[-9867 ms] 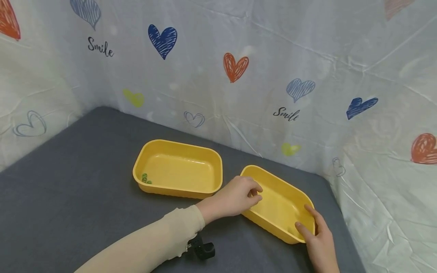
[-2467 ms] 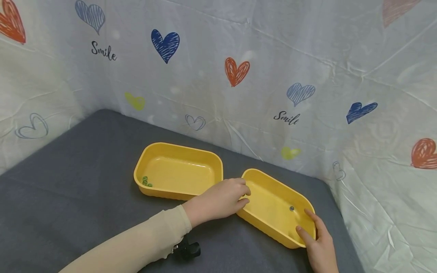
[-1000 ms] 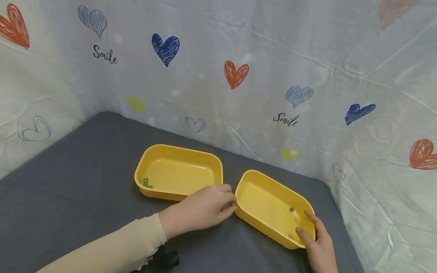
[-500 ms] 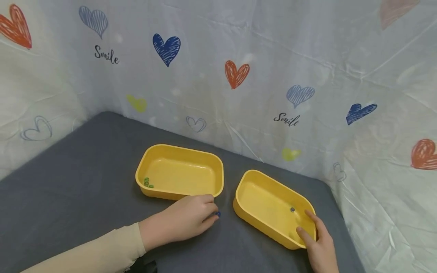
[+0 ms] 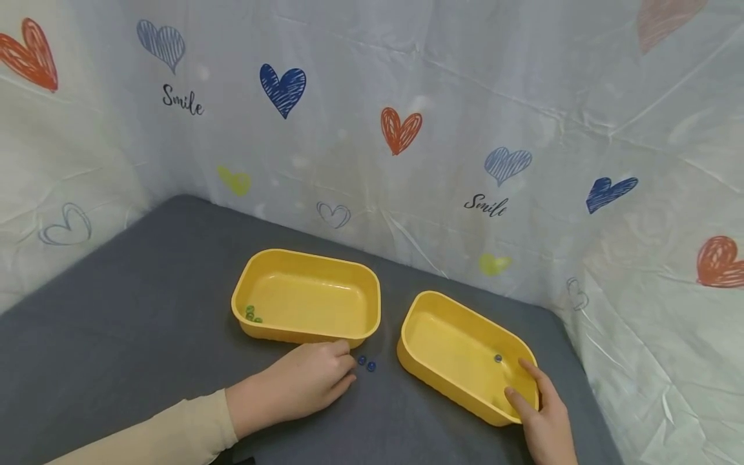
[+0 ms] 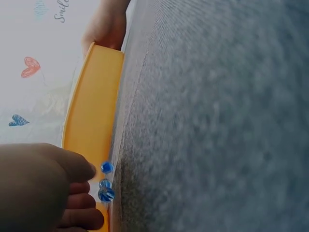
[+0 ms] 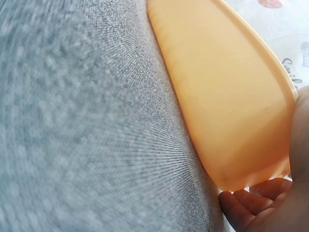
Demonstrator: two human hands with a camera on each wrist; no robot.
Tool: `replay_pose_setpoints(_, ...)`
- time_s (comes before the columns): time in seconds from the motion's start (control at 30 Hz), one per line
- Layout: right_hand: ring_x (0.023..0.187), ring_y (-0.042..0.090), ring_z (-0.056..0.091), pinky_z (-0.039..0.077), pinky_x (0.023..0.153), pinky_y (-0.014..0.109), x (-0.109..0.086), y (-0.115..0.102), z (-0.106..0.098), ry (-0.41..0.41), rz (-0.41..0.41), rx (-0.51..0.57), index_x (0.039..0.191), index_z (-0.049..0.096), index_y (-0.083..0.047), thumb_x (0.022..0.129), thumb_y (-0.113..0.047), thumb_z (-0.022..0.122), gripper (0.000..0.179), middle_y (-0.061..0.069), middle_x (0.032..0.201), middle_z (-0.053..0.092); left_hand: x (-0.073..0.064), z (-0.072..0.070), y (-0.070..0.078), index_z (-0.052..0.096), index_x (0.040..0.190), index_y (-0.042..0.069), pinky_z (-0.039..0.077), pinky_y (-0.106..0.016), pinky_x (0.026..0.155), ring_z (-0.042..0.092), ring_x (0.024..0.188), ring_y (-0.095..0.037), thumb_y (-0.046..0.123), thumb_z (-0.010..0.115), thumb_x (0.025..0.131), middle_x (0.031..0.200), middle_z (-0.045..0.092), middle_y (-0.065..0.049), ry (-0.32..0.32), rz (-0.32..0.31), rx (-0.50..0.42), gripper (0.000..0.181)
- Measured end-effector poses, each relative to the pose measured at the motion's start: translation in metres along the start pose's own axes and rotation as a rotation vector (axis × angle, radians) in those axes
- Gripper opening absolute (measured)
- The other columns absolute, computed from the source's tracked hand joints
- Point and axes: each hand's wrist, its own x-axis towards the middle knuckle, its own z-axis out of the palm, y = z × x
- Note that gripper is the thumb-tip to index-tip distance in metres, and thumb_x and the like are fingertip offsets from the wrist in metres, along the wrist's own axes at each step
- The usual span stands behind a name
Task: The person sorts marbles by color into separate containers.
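Observation:
My left hand (image 5: 299, 381) is low over the dark cloth, just in front of the left yellow tray (image 5: 314, 336). Beside its fingertips lie blue glass marbles (image 5: 371, 366); the head view shows two, while three blue marbles (image 6: 106, 167) appear in the left wrist view. That hand's fingers are loosely bent, with nothing visible between them. My right hand (image 5: 546, 413) grips the near right end of the right yellow tray (image 5: 447, 382), thumb and forefinger over its rim. Inside that tray is one small greyish-blue marble (image 5: 498, 358).
Green marbles (image 5: 250, 315) sit together in the left tray's near left corner. Dark grey cloth (image 5: 145, 310) covers the table. A white curtain (image 5: 349, 77) printed with hearts hangs behind and along both sides.
My left hand has moved left from the right tray to the cloth between the trays, and blue marbles now show there. The greyish marble came into view earlier. My right hand stays put.

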Motion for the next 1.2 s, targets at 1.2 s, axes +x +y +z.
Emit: replay_pose_setpoints(1.2,0.136,0.038,0.025,0.029,0.106,0.058,-0.0007,-0.0009,0.0011,-0.004,0.017,0.023,0.158,0.021,-0.012,0.097,-0.055,0.057,0.083,0.021,0.161,0.015,0.0016,0.0081,-0.0038,0.070,0.087,0.015,0.042,-0.019,0.057,0.042,0.062,-0.001,0.020,0.071,0.093,0.076,0.046,0.009,-0.061,-0.022,0.025,0.008)
